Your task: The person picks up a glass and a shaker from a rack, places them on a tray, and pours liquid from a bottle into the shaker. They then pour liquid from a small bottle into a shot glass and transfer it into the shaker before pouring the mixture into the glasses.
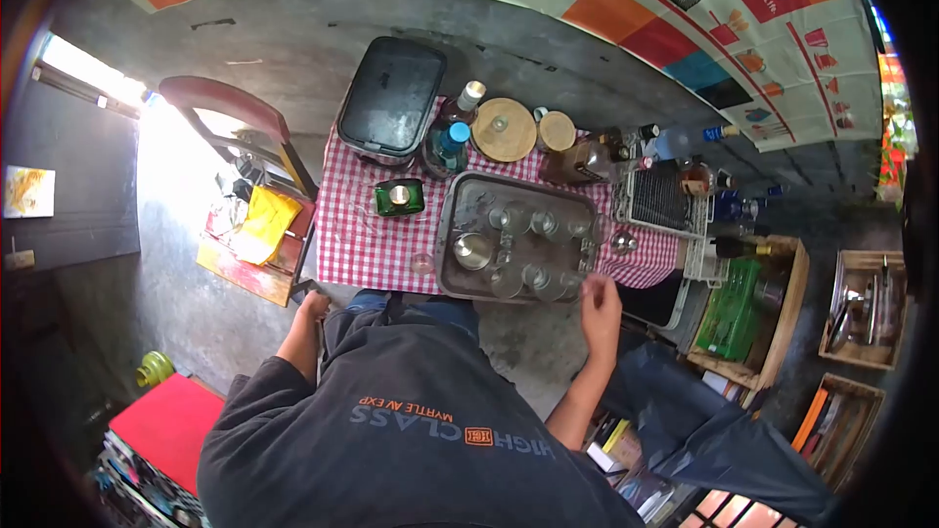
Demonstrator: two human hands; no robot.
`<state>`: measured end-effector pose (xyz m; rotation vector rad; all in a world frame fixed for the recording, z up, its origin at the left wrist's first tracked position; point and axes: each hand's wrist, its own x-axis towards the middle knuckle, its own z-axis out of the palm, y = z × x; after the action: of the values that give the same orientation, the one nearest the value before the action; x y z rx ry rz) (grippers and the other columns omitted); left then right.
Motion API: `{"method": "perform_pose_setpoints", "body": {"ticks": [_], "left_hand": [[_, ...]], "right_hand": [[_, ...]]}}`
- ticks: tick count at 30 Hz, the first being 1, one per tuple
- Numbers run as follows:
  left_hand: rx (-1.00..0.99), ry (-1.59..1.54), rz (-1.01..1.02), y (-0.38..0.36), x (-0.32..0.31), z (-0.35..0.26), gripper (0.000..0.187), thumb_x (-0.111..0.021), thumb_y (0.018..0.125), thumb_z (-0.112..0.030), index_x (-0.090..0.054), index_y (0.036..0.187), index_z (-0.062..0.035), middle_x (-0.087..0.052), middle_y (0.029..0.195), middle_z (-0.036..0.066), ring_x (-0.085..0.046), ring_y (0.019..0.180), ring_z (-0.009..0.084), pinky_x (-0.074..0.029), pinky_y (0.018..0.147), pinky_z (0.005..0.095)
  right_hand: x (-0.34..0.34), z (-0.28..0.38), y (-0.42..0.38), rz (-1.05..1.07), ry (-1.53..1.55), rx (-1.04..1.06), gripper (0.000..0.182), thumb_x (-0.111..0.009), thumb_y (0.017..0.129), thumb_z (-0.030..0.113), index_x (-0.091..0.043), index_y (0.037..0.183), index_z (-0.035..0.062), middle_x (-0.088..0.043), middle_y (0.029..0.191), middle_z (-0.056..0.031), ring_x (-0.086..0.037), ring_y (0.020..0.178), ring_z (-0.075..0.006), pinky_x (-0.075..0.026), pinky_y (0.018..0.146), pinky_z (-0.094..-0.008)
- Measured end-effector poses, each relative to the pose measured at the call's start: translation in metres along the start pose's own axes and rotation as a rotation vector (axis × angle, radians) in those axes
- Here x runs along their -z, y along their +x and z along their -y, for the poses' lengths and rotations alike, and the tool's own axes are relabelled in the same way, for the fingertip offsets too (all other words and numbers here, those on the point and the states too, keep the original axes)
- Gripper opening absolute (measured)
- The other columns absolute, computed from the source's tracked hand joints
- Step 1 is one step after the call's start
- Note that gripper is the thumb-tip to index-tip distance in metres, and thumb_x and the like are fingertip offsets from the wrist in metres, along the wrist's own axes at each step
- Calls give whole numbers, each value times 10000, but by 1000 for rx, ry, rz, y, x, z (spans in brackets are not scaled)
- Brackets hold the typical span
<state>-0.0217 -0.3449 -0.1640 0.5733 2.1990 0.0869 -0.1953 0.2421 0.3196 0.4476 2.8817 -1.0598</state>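
Note:
My right hand is at the near right corner of a dark metal tray. Its fingers are bent together against a clear drinking glass there. Several more clear glasses stand in the tray, along with a round metal cup. Below the table's left front corner, my left hand is closed next to a small dark thing; what it holds, if anything, cannot be made out. A small glass stands just left of the tray on the checked cloth.
A green bottle-like container, a blue-capped bottle and a lidded black bin stand at the left. Round wooden boards lie behind the tray. Bottles and a wire rack crowd the right. A chair stands left.

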Motion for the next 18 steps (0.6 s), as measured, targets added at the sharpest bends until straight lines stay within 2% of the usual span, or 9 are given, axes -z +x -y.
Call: {"method": "perform_pose_setpoints", "body": {"ticks": [1,2,4,6,7,8,11,15,18], "left_hand": [[-244,-32,-203,-5,26,2,104,-600,811,-187,-684,772,-140,-684,739,137,-676,652,223,-496,502,354],[-44,46,-188,-14,58,-11,136,-651,787,-220,-697,722,-111,-687,745,170,-696,733,245,-531,615,357],[670,-1036,-172,-21,102,-24,204,-701,764,-271,-721,834,-80,-699,821,165,-690,839,295,-543,765,404],[179,-247,-108,-10,82,2,286,-710,765,-279,-717,944,-57,-699,901,173,-675,897,337,-544,822,426],[194,-281,-95,-23,104,-4,336,-721,767,-305,-708,1003,-66,-686,988,192,-665,932,360,-561,784,414],[174,-325,-172,-23,95,2,305,-691,795,-265,-690,997,-36,-688,971,186,-677,877,330,-564,700,414],[333,-1090,-152,-17,46,18,301,-614,829,-206,-637,1030,16,-674,931,174,-674,795,280,-544,623,410],[267,-1245,-297,-36,19,13,325,-582,843,-205,-593,1055,41,-659,893,172,-662,735,276,-533,580,402],[658,-1560,-259,-68,82,-21,342,-611,835,-232,-594,1059,26,-654,880,162,-645,716,271,-531,578,414]], "right_hand": [[-11,22,13,15,89,53,190,-578,877,33,-583,1066,9,-658,944,-119,-646,849,-206,-496,778,-312],[-23,43,25,28,182,109,217,-580,876,32,-581,1091,8,-659,956,-122,-648,857,-217,-497,780,-317],[-39,88,51,72,186,227,227,-584,871,28,-577,1097,6,-659,976,-122,-651,875,-210,-498,783,-314],[-58,121,78,51,226,328,231,-587,869,27,-574,1099,2,-656,979,-121,-649,871,-205,-499,782,-313],[-65,136,89,50,262,363,227,-593,879,27,-574,1104,4,-648,969,-95,-635,872,-169,-494,779,-293],[-71,149,101,49,295,403,222,-598,889,27,-574,1109,6,-641,959,-69,-621,873,-134,-489,777,-274],[-92,171,136,105,327,443,279,-623,885,59,-559,1153,21,-636,1012,-74,-614,898,-148,-485,796,-282],[-127,186,174,146,282,422,414,-682,846,108,-532,1223,29,-619,1069,-101,-609,886,-174,-486,790,-299],[-155,180,200,181,273,445,516,-741,797,151,-522,1246,22,-611,1095,-130,-611,863,-190,-496,762,-318]]}}
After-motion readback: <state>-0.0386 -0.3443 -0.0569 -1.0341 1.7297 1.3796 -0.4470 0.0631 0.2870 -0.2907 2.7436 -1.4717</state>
